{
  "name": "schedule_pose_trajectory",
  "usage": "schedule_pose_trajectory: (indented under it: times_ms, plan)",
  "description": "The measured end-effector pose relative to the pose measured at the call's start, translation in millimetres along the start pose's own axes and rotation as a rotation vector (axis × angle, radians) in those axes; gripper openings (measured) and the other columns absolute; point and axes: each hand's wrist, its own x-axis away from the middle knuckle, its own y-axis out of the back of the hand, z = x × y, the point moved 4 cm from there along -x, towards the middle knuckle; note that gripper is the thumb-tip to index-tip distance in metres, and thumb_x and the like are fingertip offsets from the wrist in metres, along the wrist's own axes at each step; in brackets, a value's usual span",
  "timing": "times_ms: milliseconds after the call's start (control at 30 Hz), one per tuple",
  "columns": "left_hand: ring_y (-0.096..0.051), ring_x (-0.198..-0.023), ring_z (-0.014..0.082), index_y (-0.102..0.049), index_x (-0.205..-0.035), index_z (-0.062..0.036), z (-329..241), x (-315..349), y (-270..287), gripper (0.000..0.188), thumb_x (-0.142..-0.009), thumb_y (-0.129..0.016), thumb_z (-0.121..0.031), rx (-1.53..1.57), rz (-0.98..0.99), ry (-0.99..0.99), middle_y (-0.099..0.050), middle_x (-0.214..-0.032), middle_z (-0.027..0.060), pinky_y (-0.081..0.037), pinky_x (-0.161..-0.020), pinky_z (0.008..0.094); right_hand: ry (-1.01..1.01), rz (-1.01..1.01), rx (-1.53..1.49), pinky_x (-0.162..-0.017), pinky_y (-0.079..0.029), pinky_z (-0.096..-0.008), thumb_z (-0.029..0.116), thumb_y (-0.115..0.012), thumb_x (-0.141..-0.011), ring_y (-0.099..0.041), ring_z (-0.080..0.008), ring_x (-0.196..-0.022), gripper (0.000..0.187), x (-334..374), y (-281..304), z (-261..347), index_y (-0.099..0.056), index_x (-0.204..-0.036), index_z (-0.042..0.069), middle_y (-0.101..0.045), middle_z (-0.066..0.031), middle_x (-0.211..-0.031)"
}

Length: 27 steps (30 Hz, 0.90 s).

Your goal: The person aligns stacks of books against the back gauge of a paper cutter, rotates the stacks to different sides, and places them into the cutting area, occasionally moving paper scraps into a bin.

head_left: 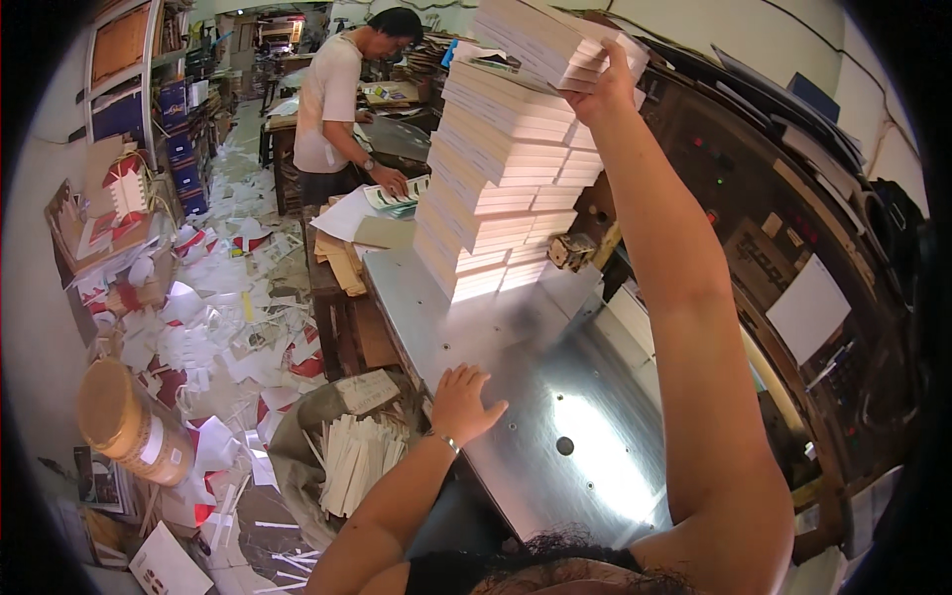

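A tall pile of white paper-covered books (496, 178) stands in staggered layers at the far end of the metal table (526, 436). My right hand (605, 87) reaches up to the top of the pile, its fingers closed over the near corner of the topmost books (555, 45). Whether those books are lifted or still resting on the pile, I cannot tell. Lower down, my left hand (464, 405) lies at the table's left edge, fingers spread and palm down, holding nothing.
A person (332, 99) works at a bench beyond the pile, one hand on printed sheets. A sack of paper strips (297, 446) stands left of the table. Paper scraps (218, 337) litter the floor near a tan drum (134, 421). A dark machine panel (764, 238) rises at right.
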Motion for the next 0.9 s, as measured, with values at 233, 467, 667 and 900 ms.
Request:
schedule_pose_trajectory:
  times_ms: [233, 467, 667, 900]
  plan:
    - [-0.045, -0.133, 0.0335, -0.062, -0.121, -0.0054, 2.3, -0.6, 1.9, 0.057, -0.08, -0.072, -0.044, 0.037, -0.013, 0.0, -0.057, -0.135, 0.0129, -0.028, -0.116, 0.0502, -0.061, -0.088, 0.046, -0.089, -0.054, -0.0568, 0.041, -0.066, -0.087, -0.063, -0.0402, -0.107, 0.056, -14.5, -6.5, -25.5, -0.049, -0.127, 0.005, -0.06, -0.0194, -0.123]
    - [-0.045, -0.133, 0.0342, -0.062, -0.118, -0.0056, 0.0, -3.7, -2.8, 0.054, -0.08, -0.073, -0.042, 0.043, -0.034, -0.007, -0.058, -0.133, 0.0134, -0.028, -0.116, 0.0507, -0.016, 0.02, 0.043, -0.096, -0.049, -0.0628, 0.036, -0.061, -0.093, -0.059, -0.0451, -0.115, 0.05, -13.1, 4.1, -19.9, -0.045, -0.13, 0.007, -0.058, -0.0221, -0.128]
    - [-0.047, -0.132, 0.0355, -0.063, -0.116, -0.0075, 2.4, -0.6, 2.2, 0.05, -0.08, -0.074, -0.04, 0.064, -0.047, 0.012, -0.059, -0.133, 0.0144, -0.029, -0.116, 0.0509, -0.098, 0.083, -0.038, -0.103, -0.041, -0.0656, 0.04, -0.061, -0.094, -0.049, -0.0508, -0.127, 0.068, 15.3, 2.2, -5.0, -0.032, -0.145, 0.006, -0.042, -0.0304, -0.142]
    - [-0.046, -0.134, 0.0353, -0.064, -0.114, -0.0073, 5.6, 3.9, 6.1, 0.047, -0.079, -0.075, -0.038, 0.061, 0.001, 0.012, -0.059, -0.134, 0.0147, -0.029, -0.116, 0.0505, -0.127, 0.142, 0.008, -0.11, -0.035, -0.0548, 0.051, -0.064, -0.09, -0.025, -0.0555, -0.141, 0.097, 63.3, 107.7, -23.3, -0.007, -0.159, 0.013, -0.001, -0.0317, -0.16]
